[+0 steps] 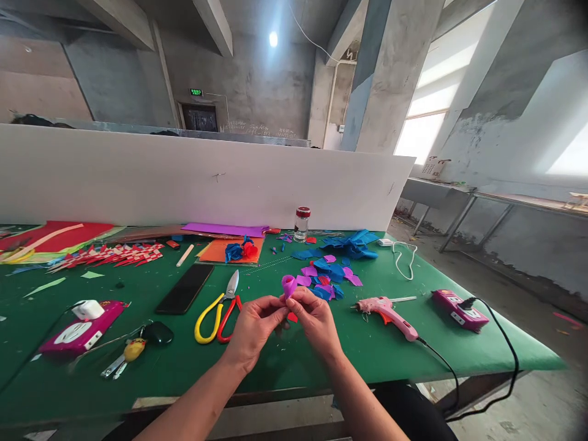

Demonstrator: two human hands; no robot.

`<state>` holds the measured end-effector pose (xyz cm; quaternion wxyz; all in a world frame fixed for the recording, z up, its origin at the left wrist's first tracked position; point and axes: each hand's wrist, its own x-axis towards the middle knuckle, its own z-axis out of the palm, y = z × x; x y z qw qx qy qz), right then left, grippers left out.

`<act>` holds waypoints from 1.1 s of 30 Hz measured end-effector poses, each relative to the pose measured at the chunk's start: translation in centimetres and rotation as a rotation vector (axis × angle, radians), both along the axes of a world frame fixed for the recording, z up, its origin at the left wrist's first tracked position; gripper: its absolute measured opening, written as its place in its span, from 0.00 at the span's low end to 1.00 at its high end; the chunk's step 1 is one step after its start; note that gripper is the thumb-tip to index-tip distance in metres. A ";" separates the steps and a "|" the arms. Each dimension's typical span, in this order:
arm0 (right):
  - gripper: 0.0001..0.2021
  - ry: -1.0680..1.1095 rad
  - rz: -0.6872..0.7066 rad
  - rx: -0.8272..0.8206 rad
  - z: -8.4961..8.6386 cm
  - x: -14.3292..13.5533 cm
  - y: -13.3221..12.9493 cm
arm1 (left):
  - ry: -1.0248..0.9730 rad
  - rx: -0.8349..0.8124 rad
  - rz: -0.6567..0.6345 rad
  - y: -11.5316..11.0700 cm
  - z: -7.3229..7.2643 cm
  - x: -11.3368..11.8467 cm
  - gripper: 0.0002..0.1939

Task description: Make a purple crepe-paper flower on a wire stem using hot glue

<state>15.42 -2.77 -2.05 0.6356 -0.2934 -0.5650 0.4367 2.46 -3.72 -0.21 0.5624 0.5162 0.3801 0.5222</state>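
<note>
Between my two hands, over the table's front half, is a small purple paper flower (289,284) with a rolled, cupped top. My left hand (260,324) pinches its lower part from the left. From the right, the thumb and fingers of my right hand (313,315) press on it as well. The fingers hide its base. Just behind lie purple and blue paper petals (324,278), with some red ones among them. Scissors (225,306) with one yellow and one red handle lie beside my left hand. To the right of my right hand rests a pink hot glue gun (388,313).
A black phone (185,289), keys (124,355) and a magenta power strip (82,331) lie left; another power strip (460,310) sits right, with a trailing cord. A glass jar (302,225) stands near the white board (184,184). Blue and red paper flowers (241,250) lie on orange sheets.
</note>
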 end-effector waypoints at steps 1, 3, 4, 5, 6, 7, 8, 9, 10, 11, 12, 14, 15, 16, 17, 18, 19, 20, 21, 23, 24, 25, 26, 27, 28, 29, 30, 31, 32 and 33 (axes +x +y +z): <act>0.08 0.018 0.033 -0.025 0.0 0.1 0.1 | 0.002 -0.016 -0.009 0.0 0.0 0.0 0.12; 0.09 0.050 0.066 -0.078 0.1 0.1 0.2 | 0.015 -0.023 0.004 0.0 0.0 0.0 0.12; 0.09 0.063 0.064 -0.101 0.0 0.1 0.2 | 0.021 -0.020 0.020 -0.1 -0.1 0.1 0.12; 0.09 0.073 0.058 -0.122 0.0 0.1 0.2 | 0.026 -0.017 0.036 -0.1 -0.2 0.1 0.12; 0.09 0.078 0.056 -0.143 0.0 0.1 0.2 | 0.029 -0.013 0.052 -0.1 -0.3 0.1 0.12; 0.09 0.079 0.063 -0.164 0.0 0.1 0.2 | 0.029 -0.012 0.065 -0.1 -0.3 0.2 0.13; 0.10 0.078 0.075 -0.182 0.1 0.1 0.2 | 0.030 -0.015 0.072 0.0 -0.4 0.2 0.13; 0.11 0.076 0.084 -0.197 0.1 0.1 0.2 | 0.035 -0.023 0.069 0.0 -0.5 0.3 0.13; 0.11 0.076 0.087 -0.208 0.2 0.2 0.2 | 0.046 -0.033 0.055 0.0 -0.5 0.3 0.13; 0.11 0.080 0.084 -0.216 0.2 0.3 0.2 | 0.061 -0.043 0.034 -0.1 -0.5 0.3 0.13; 0.11 0.083 0.082 -0.222 0.3 0.3 0.2 | 0.075 -0.051 0.010 -0.1 -0.6 0.4 0.13; 0.11 0.082 0.088 -0.241 0.4 0.5 0.2 | 0.086 -0.056 -0.017 -0.1 -0.6 0.5 0.13; 0.12 0.078 0.094 -0.252 0.4 0.5 0.2 | 0.082 -0.050 -0.014 -0.2 -0.6 0.5 0.14; 0.12 0.074 0.101 -0.263 0.4 0.5 0.2 | 0.074 -0.044 -0.006 -0.2 -0.6 0.6 0.14; 0.12 0.073 0.106 -0.273 0.4 0.5 0.1 | 0.066 -0.042 0.003 -0.3 -0.6 0.7 0.14; 0.12 0.073 0.109 -0.280 0.4 0.5 0.1 | 0.060 -0.044 0.010 -0.3 -0.7 0.7 0.14; 0.12 0.074 0.106 -0.283 0.4 0.5 0.1 | 0.055 -0.048 0.013 -0.3 -0.7 0.8 0.14; 0.12 0.070 0.098 -0.281 0.4 0.5 0.1 | 0.049 -0.053 0.016 -0.4 -0.7 0.8 0.14; 0.12 0.059 0.084 -0.273 0.4 0.5 0.1 | 0.045 -0.059 0.018 -0.4 -0.7 0.9 0.14; 0.11 0.019 0.034 -0.245 0.4 0.4 0.1 | 0.039 -0.062 0.025 -0.3 -0.8 0.9 0.14; 0.11 -0.006 0.005 -0.227 0.3 0.3 0.1 | 0.038 -0.063 0.029 -0.3 -0.9 0.9 0.13; 0.11 -0.029 -0.021 -0.209 0.3 0.3 0.1 | 0.037 -0.065 0.031 -0.2 -1.0 0.9 0.13; 0.10 -0.052 -0.045 -0.192 0.2 0.2 0.0 | 0.036 -0.069 0.030 -0.2 -1.1 0.9 0.13; 0.10 -0.072 -0.065 -0.179 0.1 0.2 0.0 | 0.034 -0.071 0.026 -0.1 -1.2 0.9 0.13; 0.10 -0.090 -0.081 -0.169 0.1 0.1 -0.1 | 0.033 -0.073 0.020 0.0 -1.3 0.8 0.13; 0.10 -0.105 -0.094 -0.162 0.0 0.1 -0.1 | 0.033 -0.072 0.015 0.0 -1.3 0.8 0.13; 0.10 -0.113 -0.106 -0.156 -0.1 0.0 -0.1 | 0.034 -0.066 0.011 0.1 -1.4 0.8 0.13; 0.10 -0.115 -0.115 -0.150 -0.1 0.0 -0.1 | 0.036 -0.058 0.007 0.1 -1.4 0.8 0.13; 0.10 -0.109 -0.121 -0.146 -0.2 -0.1 -0.1 | 0.036 -0.050 0.005 0.1 -1.4 0.8 0.13; 0.09 -0.095 -0.121 -0.147 -0.2 -0.1 -0.1 | 0.036 -0.044 0.004 0.1 -1.4 0.9 0.13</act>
